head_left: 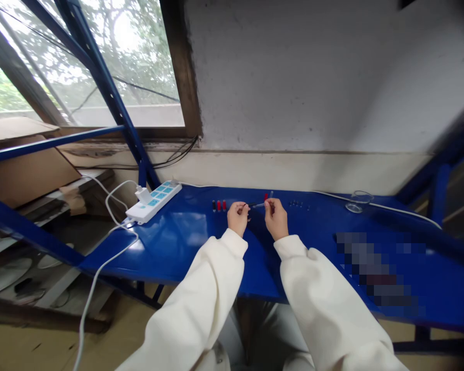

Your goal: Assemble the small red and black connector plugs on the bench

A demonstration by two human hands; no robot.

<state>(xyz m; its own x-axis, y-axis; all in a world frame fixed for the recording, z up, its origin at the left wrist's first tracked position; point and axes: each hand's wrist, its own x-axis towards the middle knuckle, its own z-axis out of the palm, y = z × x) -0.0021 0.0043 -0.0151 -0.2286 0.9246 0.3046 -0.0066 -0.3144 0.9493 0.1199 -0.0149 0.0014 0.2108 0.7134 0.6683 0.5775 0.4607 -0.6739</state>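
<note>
My left hand (238, 218) is closed in a pinch on the dark end of a slim pen-like stick (259, 205). The clear, pale end is pinched in my right hand (276, 218), so the stick lies level between both hands above the blue table. Whether it is one piece or two parts meeting, I cannot tell. Left of my left hand stand small red cylinders (221, 205) and a black cylinder (214, 206). Just behind my right hand are a small red piece (266, 197) and a clear slim tube (271, 195). Several tiny clear pieces (295, 203) lie to its right.
A white power strip (154, 202) with a plugged-in adapter sits at the table's left, its white cable (96, 278) hanging over the edge. A round clear object (354, 207) lies at the back right. A blurred-out patch (375, 268) covers something at right.
</note>
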